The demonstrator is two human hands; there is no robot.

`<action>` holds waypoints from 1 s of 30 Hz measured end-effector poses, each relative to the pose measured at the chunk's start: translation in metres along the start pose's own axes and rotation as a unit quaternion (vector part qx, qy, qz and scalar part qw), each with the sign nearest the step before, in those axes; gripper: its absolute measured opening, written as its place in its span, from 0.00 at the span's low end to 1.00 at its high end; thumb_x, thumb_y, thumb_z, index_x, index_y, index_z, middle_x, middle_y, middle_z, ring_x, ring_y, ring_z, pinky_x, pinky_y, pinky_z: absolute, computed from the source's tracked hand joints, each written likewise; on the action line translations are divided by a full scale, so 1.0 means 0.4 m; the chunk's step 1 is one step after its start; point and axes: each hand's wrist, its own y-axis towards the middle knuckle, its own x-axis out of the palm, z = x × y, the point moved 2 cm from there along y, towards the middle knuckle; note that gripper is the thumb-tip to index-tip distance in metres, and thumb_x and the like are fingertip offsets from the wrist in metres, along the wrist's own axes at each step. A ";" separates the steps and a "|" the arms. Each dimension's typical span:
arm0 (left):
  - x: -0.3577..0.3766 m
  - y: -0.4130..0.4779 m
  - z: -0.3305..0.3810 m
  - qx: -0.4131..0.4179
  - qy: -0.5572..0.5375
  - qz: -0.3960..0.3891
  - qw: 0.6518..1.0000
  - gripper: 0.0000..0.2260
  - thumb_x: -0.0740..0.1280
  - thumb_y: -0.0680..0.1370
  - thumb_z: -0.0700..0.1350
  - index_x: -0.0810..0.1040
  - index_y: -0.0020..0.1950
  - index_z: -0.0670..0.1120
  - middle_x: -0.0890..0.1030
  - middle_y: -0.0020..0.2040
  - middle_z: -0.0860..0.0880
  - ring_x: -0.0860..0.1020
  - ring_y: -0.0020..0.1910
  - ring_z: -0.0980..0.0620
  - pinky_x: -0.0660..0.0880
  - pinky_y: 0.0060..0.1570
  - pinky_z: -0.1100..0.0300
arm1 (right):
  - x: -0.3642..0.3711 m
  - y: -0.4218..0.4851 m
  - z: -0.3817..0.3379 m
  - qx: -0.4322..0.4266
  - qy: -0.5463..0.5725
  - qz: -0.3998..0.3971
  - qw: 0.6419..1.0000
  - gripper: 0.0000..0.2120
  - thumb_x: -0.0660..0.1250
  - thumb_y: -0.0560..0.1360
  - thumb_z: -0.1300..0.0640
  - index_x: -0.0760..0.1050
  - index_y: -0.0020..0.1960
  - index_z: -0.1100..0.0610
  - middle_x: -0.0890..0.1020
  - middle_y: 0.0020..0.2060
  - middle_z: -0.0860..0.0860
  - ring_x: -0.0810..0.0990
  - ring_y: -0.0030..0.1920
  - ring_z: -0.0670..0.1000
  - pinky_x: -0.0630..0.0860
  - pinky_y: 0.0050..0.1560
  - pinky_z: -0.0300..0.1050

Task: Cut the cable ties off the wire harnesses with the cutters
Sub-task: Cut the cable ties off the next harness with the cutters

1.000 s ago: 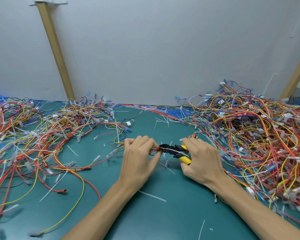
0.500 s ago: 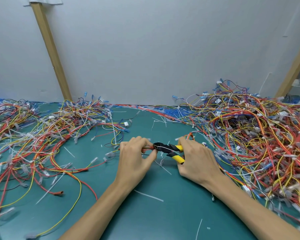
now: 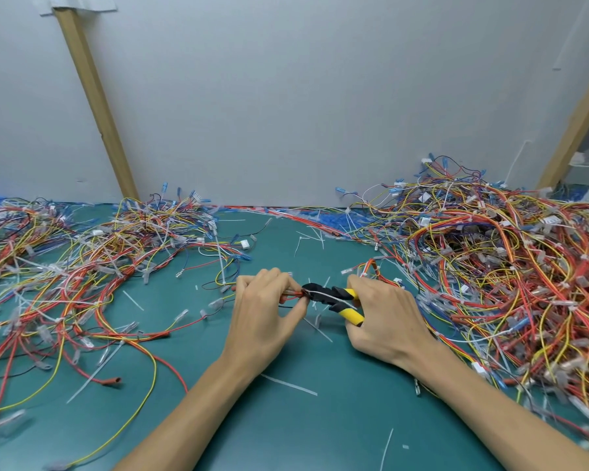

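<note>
While left hand (image 3: 264,314) pinches a red wire bundle (image 3: 290,294), right hand (image 3: 386,319) grips yellow-handled cutters (image 3: 334,298), jaws at the white cable tie (image 3: 323,294).

The left hand (image 3: 262,317) is pinching a thin bundle of red wires (image 3: 291,294) between thumb and fingers above the teal-green table mat (image 3: 286,426). The right hand (image 3: 388,321) is gripping the yellow-and-black-handled cutters (image 3: 330,295), whose black nose is meeting the bundle just beside the left fingertips. A tangled pile of red, yellow and blue wire harnesses (image 3: 490,260) is lying to the right, a looser spread of harnesses (image 3: 82,260) to the left, and white cut cable ties (image 3: 288,384) are lying scattered on the mat.
</note>
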 end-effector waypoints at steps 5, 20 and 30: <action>0.003 -0.003 -0.003 -0.007 -0.032 -0.009 0.999 0.07 0.71 0.74 0.45 0.73 0.41 0.53 0.73 0.37 0.57 0.70 0.38 0.56 0.64 0.46 0.55 | -0.001 0.000 -0.006 0.002 -0.006 -0.004 1.000 0.11 0.62 0.66 0.49 0.64 0.40 0.54 0.69 0.29 0.48 0.67 0.32 0.56 0.57 0.30 0.47; 0.007 -0.007 -0.010 -0.025 -0.048 -0.031 0.998 0.07 0.72 0.75 0.46 0.74 0.41 0.51 0.75 0.37 0.55 0.71 0.38 0.56 0.67 0.48 0.51 | 0.003 0.006 0.005 0.009 -0.002 -0.070 0.998 0.10 0.63 0.65 0.51 0.62 0.36 0.54 0.66 0.25 0.50 0.67 0.31 0.59 0.59 0.31 0.48; 0.006 -0.005 -0.012 -0.029 -0.054 -0.038 0.997 0.05 0.70 0.74 0.49 0.74 0.41 0.53 0.75 0.37 0.56 0.72 0.38 0.56 0.67 0.48 0.50 | 0.011 0.007 0.008 0.013 0.023 -0.065 0.998 0.10 0.61 0.64 0.49 0.63 0.37 0.54 0.67 0.26 0.49 0.69 0.33 0.60 0.62 0.32 0.48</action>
